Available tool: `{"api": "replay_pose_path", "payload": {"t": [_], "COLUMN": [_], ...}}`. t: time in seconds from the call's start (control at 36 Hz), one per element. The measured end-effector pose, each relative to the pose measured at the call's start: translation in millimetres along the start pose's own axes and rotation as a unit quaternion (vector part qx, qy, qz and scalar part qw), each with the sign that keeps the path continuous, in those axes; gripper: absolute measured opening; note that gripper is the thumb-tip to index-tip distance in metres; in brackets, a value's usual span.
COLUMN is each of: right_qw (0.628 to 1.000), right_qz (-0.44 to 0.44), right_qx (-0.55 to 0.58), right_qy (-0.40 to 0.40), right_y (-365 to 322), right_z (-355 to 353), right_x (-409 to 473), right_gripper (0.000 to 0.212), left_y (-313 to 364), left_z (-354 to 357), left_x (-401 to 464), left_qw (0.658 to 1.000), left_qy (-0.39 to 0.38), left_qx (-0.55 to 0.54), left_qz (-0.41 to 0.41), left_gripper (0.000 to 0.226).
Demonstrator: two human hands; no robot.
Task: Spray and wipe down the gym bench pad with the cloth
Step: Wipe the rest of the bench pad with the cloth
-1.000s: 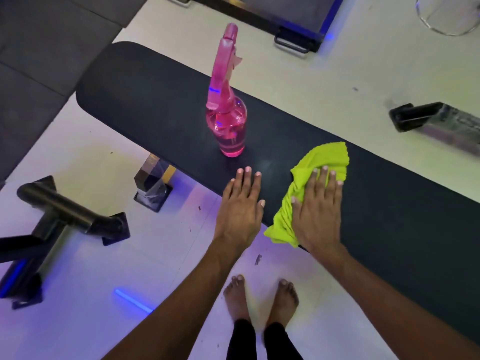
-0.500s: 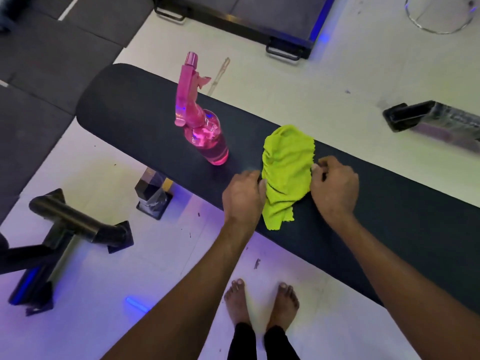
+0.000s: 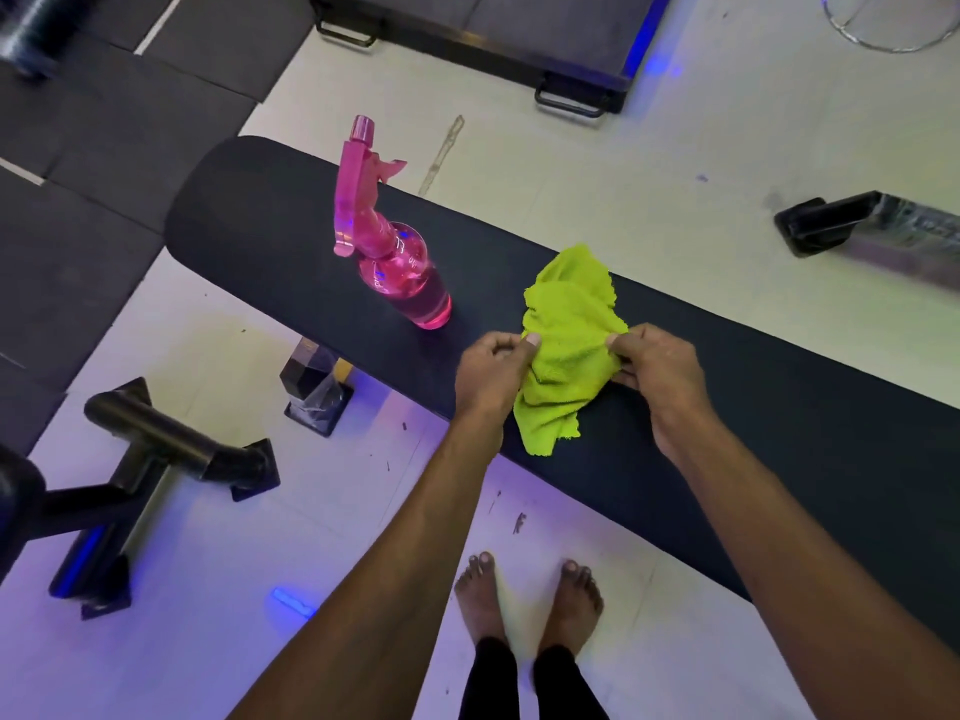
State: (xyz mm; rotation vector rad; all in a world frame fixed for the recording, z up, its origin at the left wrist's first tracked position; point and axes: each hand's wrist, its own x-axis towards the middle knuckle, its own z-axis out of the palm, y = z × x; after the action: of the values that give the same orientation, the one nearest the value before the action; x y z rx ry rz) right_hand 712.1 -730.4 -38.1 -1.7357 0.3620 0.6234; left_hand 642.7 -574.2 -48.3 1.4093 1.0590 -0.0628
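The black gym bench pad point(image 3: 270, 252) runs from upper left to lower right. A crumpled yellow-green cloth point(image 3: 569, 335) lies on it near the front edge. My left hand point(image 3: 493, 371) pinches the cloth's left side between thumb and fingers. My right hand point(image 3: 652, 371) pinches its right side. A pink spray bottle point(image 3: 400, 267) stands upright on the pad, left of the cloth and apart from both hands.
A black metal frame point(image 3: 171, 449) stands on the floor at the left. The bench's foot point(image 3: 317, 392) is under the pad's front edge. A black bar end point(image 3: 831, 226) lies far right. A dark platform point(image 3: 467, 23) is at the top. My bare feet point(image 3: 524, 595) are close to the bench.
My right hand pressed flat on the cloth a second ago and my left lay flat on the pad. Both hands have since closed on the cloth's sides and bunched it up.
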Motion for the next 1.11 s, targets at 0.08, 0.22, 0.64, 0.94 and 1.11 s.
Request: {"api": "replay_pose_path", "payload": {"t": [0.08,0.22,0.64,0.94,1.11], "right_qw": [0.997,0.995,0.951,0.913,0.941], "right_qz": [0.053,0.100,-0.059,0.043,-0.050], "right_qx": [0.042,-0.011,-0.300,-0.391,-0.321], "right_qy": [-0.034,-0.002,0.052,0.102,0.089], "right_y": [0.7,7.3,-12.0,-11.7,-3.3], "right_z": [-1.0,7.2,32.2,62.0,64.7], "right_x": [-4.6,-5.5,9.9,8.1,1.3], "right_gripper": [0.023,0.019,0.049,0.040,0.005], "left_y": [-2.1,-14.8,-22.5,-16.4,-13.3], "left_z": [-4.3,-15.5,-30.2,-26.7,-31.5], "left_x": [-7.7,-17.8,-18.3,-7.1,-0.1], "left_qw": [1.000,0.996,0.977,0.974,0.985], "left_qy": [-0.013,-0.029,0.092,0.143,0.118], "left_qx": [-0.018,0.010,0.178,0.173,0.121], "left_qz": [-0.022,-0.080,0.079,0.008,0.036], "left_gripper": [0.024,0.017,0.026,0.028,0.020]}}
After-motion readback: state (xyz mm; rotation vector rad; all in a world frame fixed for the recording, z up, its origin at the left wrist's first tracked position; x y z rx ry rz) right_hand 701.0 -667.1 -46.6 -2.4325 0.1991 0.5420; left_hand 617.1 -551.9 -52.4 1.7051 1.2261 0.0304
